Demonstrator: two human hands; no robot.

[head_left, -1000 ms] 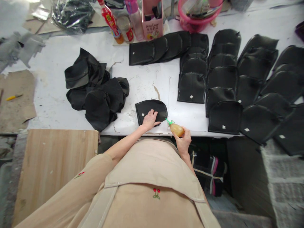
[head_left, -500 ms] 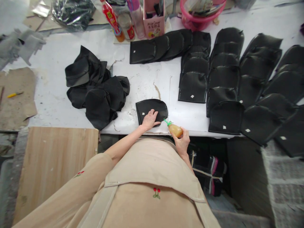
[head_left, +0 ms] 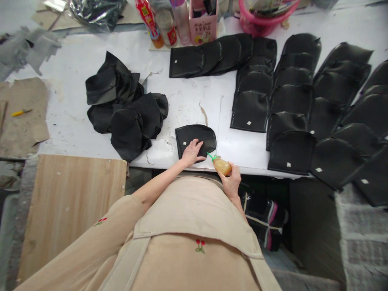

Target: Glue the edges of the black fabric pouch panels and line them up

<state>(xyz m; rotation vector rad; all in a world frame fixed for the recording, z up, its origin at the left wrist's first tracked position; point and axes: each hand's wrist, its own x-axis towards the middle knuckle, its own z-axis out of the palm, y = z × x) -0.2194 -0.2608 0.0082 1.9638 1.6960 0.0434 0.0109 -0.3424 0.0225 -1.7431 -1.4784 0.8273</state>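
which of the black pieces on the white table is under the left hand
The lone black piece at the near edge, under the left hand, apart from the others.

Beige apron with red cherry embroidery.

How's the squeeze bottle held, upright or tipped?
Tipped: the squeeze bottle shows its long side to the overhead view in the right hand, green nozzle angled toward the black piece.

Bright, diffuse light; soft glare on black pieces; deep shadow under table; edges stretched, slightly blurred.
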